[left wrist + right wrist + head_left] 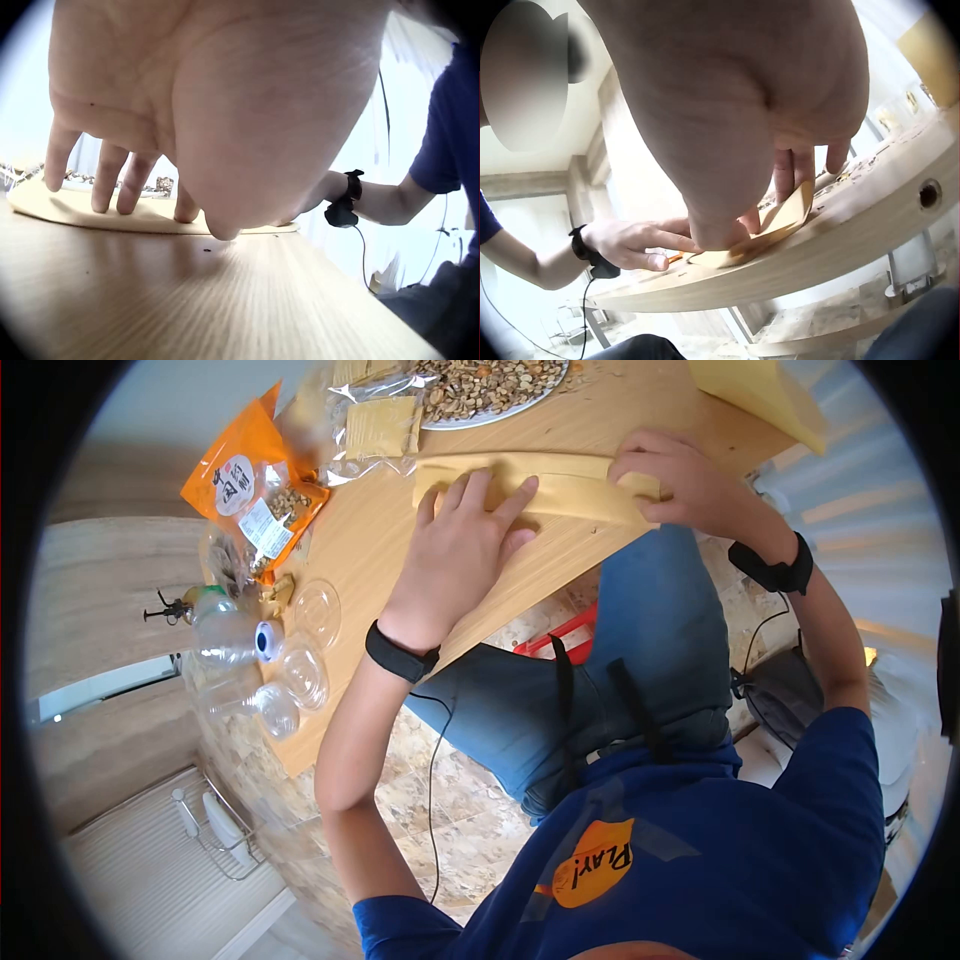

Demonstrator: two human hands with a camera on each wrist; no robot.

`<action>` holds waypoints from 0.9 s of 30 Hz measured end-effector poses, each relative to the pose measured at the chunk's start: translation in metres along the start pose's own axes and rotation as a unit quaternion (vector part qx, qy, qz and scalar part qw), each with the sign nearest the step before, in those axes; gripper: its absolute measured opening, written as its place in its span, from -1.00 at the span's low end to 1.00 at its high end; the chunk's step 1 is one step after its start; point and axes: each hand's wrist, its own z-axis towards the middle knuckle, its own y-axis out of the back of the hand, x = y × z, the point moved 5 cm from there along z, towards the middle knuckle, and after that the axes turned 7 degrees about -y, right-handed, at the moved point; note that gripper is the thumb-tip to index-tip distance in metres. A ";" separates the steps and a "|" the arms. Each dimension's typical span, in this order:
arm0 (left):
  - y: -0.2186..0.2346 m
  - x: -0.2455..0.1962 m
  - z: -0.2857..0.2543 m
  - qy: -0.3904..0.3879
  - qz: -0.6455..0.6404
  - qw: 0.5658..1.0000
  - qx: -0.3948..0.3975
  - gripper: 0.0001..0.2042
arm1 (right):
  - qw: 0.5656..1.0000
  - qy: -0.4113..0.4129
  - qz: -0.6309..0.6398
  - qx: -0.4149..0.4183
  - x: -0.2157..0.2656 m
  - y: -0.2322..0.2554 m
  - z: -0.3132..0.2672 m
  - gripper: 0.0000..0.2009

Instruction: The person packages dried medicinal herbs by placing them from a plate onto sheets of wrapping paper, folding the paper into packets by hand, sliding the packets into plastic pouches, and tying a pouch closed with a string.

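Blue shirt [700, 840] fills the near view, jeans below it, and both hands are out on the envelope [560, 485]. Left hand [462, 550] lies flat, grip spread, straight fingers [105, 180] pressing the tan envelope down onto the bench [380, 550]. Right hand [680, 480] is at the envelope's right end, grip curled, fingers [799, 169] pinching that end and lifting it off the wood while the rest lies flat. Envelope sits near the bench's front edge, lengthwise between the two hands. Just beyond it, a plate [490, 390] heaped with seeds, and beside that a clear bag [375, 425]. Further left, an orange packet [250, 485], then clear plastic cups [300, 670] and bottles [225, 635] along the bench end. Another envelope [765, 395] lies at the far right corner.
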 end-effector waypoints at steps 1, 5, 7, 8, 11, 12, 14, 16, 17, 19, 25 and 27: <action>0.001 -0.001 0.002 -0.003 0.002 1.000 0.002 -0.53 | 0.999 0.010 0.011 0.052 0.004 0.000 0.002 -0.76; 0.002 -0.011 0.003 0.018 -0.083 0.996 0.006 -0.46 | 0.981 -0.045 0.141 0.128 0.018 -0.008 0.004 -0.83; -0.001 -0.017 0.002 0.034 -0.152 0.988 0.002 -0.32 | 0.959 -0.025 0.227 0.168 0.024 -0.014 0.004 -0.82; 0.001 -0.020 0.001 0.035 -0.152 0.988 0.005 -0.32 | 0.958 -0.024 0.231 0.169 0.024 -0.015 0.004 -0.82; 0.007 -0.028 -0.002 0.043 -0.174 0.984 0.022 -0.20 | 0.920 -0.066 0.321 0.216 0.024 -0.020 0.003 -0.79; 0.007 -0.030 -0.004 0.035 -0.157 0.987 0.015 -0.15 | 0.902 -0.056 0.366 0.223 0.026 -0.020 0.003 -0.77; 0.002 -0.033 -0.005 0.026 -0.139 0.990 0.010 -0.09 | 0.882 -0.047 0.410 0.230 0.031 -0.023 0.001 -0.75; -0.003 -0.031 -0.004 0.051 -0.142 0.989 -0.007 -0.06 | 0.845 -0.064 0.500 0.177 0.035 -0.032 0.000 -0.76; -0.002 -0.031 -0.004 0.051 -0.142 0.989 -0.006 -0.06 | 0.845 -0.064 0.501 0.177 0.035 -0.036 0.000 -0.76; 0.000 -0.031 -0.003 0.047 -0.145 0.988 0.011 -0.06 | 0.831 -0.096 0.517 0.181 0.031 -0.043 0.002 -0.77; -0.002 -0.038 -0.003 0.042 -0.101 0.994 0.022 -0.12 | 0.928 -0.094 0.320 0.164 0.042 -0.033 0.002 -0.71; -0.006 -0.040 -0.004 0.046 -0.094 0.994 0.017 -0.14 | 0.956 -0.014 0.283 0.072 0.043 -0.028 0.006 -0.69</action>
